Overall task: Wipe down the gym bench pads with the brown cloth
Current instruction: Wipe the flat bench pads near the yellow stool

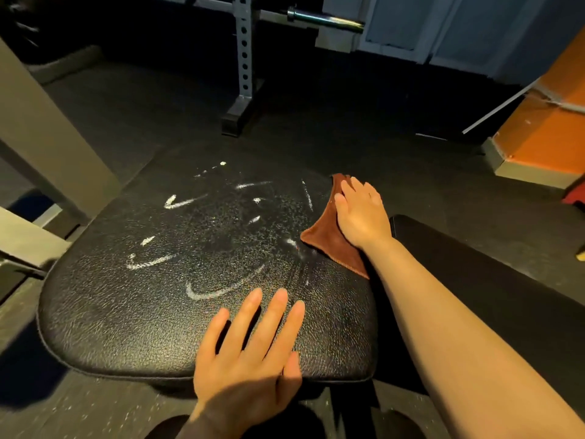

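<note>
The brown cloth [329, 236], soft and creased, lies at the right edge of the black seat pad [126, 299], which carries white streaks; its long axis runs away from the person. The right hand [361, 213] presses flat on the cloth, fingers straight, and the left hand [250, 353] rests spread on the pad's near edge.

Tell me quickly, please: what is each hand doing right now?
Left hand: open, fingers straight, flat on the bench pad, holding nothing.
Right hand: open, fingers flat, pressing the brown cloth onto the pad.
</note>
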Motion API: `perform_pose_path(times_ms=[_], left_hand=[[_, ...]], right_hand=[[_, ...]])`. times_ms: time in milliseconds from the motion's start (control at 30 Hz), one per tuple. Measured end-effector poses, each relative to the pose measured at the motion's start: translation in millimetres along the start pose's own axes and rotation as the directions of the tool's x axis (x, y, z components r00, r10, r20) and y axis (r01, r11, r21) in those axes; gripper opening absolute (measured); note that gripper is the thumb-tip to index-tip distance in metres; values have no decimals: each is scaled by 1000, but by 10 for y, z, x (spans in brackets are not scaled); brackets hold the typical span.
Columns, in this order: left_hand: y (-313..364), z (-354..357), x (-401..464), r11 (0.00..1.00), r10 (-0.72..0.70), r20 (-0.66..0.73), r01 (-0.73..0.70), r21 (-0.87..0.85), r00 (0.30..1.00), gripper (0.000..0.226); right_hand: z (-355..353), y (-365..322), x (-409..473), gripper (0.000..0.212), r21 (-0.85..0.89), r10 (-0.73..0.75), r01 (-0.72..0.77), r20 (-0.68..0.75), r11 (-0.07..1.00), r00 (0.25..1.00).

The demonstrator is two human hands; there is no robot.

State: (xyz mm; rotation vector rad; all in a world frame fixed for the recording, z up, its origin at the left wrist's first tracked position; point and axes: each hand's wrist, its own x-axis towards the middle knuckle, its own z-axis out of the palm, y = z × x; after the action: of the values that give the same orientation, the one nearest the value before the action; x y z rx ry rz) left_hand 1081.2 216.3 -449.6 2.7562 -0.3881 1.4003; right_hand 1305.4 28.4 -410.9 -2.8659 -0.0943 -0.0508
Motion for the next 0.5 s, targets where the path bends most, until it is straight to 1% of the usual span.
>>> perform_pose_path(times_ms=[133,167,300,367,433,500], left_hand=[[-45,22,7,999,40,-7,-40,-6,999,52],[-57,14,11,999,37,-1,-37,-22,999,50],[-68,-22,32,997,-1,15,2,-82,1000,44],[-67,-69,45,993,-28,43,33,-110,999,42],[-54,-146,62,986,-86,68,95,-135,994,41],[-35,-231,92,956,-215,95,230,-185,972,41]], right_hand=[[66,-90,-535,61,-4,11,-11,-10,1000,1000],[87,-111,-699,62,-6,7,-7,-17,1000,1000],[94,-258,-1403,84,22,36,-36,-8,999,999],[88,-322,-1784,86,22,21,-20,-10,1000,1000],[39,-394,-2110,87,12,10,-10,6,1000,1000],[-27,-445,-2277,92,-33,41,-39,53,999,998]])
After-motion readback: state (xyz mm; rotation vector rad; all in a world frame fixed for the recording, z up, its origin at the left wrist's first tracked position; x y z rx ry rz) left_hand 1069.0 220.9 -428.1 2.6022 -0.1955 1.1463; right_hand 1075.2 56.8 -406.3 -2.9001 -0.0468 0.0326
